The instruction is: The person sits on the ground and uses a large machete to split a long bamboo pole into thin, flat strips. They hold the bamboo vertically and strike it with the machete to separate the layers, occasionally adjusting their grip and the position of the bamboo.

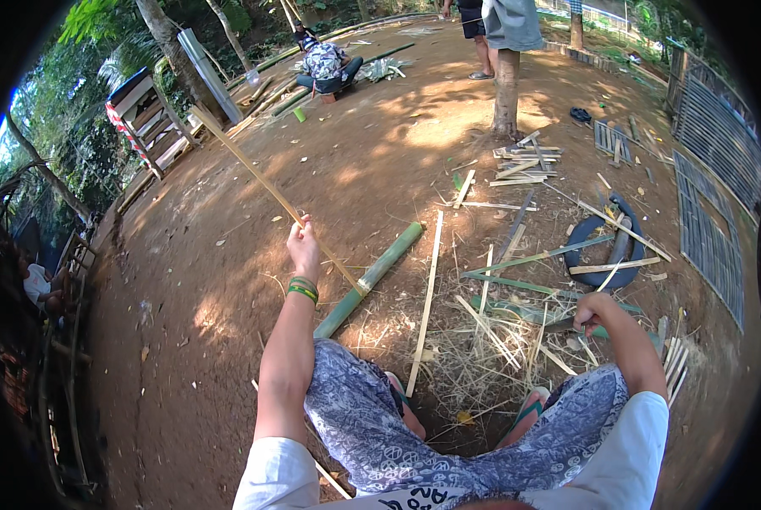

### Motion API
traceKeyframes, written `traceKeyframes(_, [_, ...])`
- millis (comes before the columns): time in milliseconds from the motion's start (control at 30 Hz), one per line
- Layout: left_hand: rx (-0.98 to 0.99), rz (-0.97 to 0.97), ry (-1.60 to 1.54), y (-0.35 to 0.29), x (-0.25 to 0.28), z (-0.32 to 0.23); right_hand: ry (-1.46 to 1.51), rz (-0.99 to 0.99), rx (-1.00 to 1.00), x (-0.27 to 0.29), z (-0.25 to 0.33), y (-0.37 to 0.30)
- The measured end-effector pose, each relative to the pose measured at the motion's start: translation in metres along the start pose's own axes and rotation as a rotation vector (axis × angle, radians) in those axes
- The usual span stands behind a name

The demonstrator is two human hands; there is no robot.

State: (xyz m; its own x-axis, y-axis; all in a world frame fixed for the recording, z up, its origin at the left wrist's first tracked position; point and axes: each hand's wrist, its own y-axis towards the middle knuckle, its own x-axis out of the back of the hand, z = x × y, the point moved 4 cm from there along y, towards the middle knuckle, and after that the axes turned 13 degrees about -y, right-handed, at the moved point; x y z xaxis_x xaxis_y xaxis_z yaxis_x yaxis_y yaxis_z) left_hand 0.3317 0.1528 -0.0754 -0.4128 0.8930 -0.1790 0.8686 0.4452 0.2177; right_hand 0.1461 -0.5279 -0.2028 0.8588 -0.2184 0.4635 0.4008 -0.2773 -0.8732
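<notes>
My left hand (303, 246), with a woven band at the wrist, is closed around a long pale bamboo strip (257, 174). The strip slants from the upper left down to the right, its lower end lying over or against a green bamboo pole (390, 257) on the ground. On the other side, my right hand (594, 313) is curled closed beside my right knee, gripping a knife. Its dark blade (559, 325) points left over the shavings, while the handle is hidden in my fingers. A separate pale strip (426, 302) lies between the pole and my feet.
Shavings (474, 357) and split green bamboo (525, 312) cover the ground before me. At right lie a black tire-like ring (577, 255) and slatted panels (710, 229). Stacked slats (525, 168) lie near a tree trunk (506, 93). One person (325, 64) sits farther off; others stand behind.
</notes>
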Motion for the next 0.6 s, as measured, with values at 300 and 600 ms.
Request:
traceKeyframes(300, [-0.229,0.181,0.274,-0.022,-0.044,-0.016,-0.01,-0.012,0.041,-0.002,0.0,-0.004])
traceKeyframes(600, [-0.203,0.426,0.348,-0.038,-0.079,-0.021,-0.039,0.042,0.017,-0.001,-0.002,-0.001])
